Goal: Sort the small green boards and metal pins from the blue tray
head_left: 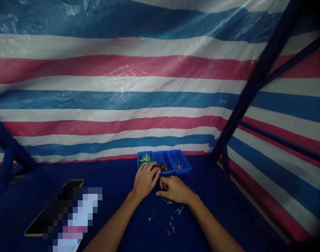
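Note:
My left hand point(146, 177) is at the near edge of the blue bins, its bent fingers over the front of the left bin point(139, 164) and the corner of the middle bin point(162, 155). Its thumb and forefinger come together; whatever they hold is too small to make out. To its right, my right hand point(175, 189) hovers low over the table with curled fingers, their contents hidden. Dark and shiny small metal parts point(164, 167) fill the front of the middle bin. Thin silver pins point(178, 166) lie in the right bin point(184, 159).
Loose pin-like metal pieces point(171, 224) are scattered on the dark blue table point(133, 231). A green-and-white packet point(145, 159) sits in the left bin. A phone point(41, 218) lies at left beside a blurred pale object point(79, 213). Striped sheeting point(123, 66) and blue frame posts point(243, 98) enclose the table.

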`<state>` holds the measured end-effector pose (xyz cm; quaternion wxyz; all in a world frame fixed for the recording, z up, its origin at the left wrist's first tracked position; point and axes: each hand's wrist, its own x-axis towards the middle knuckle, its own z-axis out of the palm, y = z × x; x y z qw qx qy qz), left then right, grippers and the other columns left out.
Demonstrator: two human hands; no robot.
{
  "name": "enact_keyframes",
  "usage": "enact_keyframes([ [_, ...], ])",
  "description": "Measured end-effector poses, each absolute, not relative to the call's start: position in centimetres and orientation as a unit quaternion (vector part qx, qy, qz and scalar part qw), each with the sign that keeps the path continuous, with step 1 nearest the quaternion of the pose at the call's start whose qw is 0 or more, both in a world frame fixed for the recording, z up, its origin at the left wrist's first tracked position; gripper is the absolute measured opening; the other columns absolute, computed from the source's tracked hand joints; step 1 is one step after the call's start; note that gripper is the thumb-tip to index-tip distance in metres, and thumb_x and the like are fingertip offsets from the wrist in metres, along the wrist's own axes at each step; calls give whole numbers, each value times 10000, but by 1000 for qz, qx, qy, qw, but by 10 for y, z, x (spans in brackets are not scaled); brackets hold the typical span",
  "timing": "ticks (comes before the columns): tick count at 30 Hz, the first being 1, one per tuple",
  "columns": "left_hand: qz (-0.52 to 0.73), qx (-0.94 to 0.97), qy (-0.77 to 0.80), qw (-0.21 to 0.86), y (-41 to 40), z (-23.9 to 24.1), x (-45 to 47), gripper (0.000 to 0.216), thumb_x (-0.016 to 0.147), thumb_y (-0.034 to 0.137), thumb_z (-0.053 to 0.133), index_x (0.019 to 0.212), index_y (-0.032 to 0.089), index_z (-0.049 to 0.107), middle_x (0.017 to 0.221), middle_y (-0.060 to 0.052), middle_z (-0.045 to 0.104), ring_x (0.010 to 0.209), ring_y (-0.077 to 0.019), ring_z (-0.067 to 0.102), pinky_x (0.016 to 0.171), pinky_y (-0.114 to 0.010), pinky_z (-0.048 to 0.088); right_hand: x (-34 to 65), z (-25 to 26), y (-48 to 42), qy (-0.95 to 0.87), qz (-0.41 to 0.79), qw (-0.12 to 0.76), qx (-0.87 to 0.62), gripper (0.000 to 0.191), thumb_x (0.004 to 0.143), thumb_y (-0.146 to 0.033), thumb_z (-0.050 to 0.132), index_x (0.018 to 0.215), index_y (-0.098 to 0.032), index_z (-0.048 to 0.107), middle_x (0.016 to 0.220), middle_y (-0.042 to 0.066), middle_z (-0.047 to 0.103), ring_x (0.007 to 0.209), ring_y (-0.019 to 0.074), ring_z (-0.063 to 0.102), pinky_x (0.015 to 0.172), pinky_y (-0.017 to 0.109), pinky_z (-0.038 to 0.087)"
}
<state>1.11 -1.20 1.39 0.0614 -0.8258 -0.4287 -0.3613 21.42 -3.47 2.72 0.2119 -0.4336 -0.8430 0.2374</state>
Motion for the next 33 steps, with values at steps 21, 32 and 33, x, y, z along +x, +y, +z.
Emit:
enact_keyframes([
  [21,-363,-824,-429,73,-11,13,11,216,1082,289,525,1128,275,736,1305,-38,700,1137,-224,671,985,-426,510,223,21,-28,-840,332,160,-399,162,941,-307,763,866,-205,662,689,-72,623,621,110,548,578,223,282],
  [32,-358,-827,-427,73,-10,12,11,211,1085,282,520,1115,273,729,1309,-41,701,1102,-230,667,943,-428,511,212,42,-37,-749,520,270,-310,421,1009,-621,611,916,-211,602,802,-15,642,699,141,543,674,259,440],
  [33,-355,-828,-427,70,-9,12,10,206,1081,276,525,1121,274,727,1312,-42,701,1098,-232,667,935,-427,513,210,43,-36,-737,538,279,-300,433,981,-639,647,925,-212,594,784,-16,646,690,142,550,676,264,444],
])
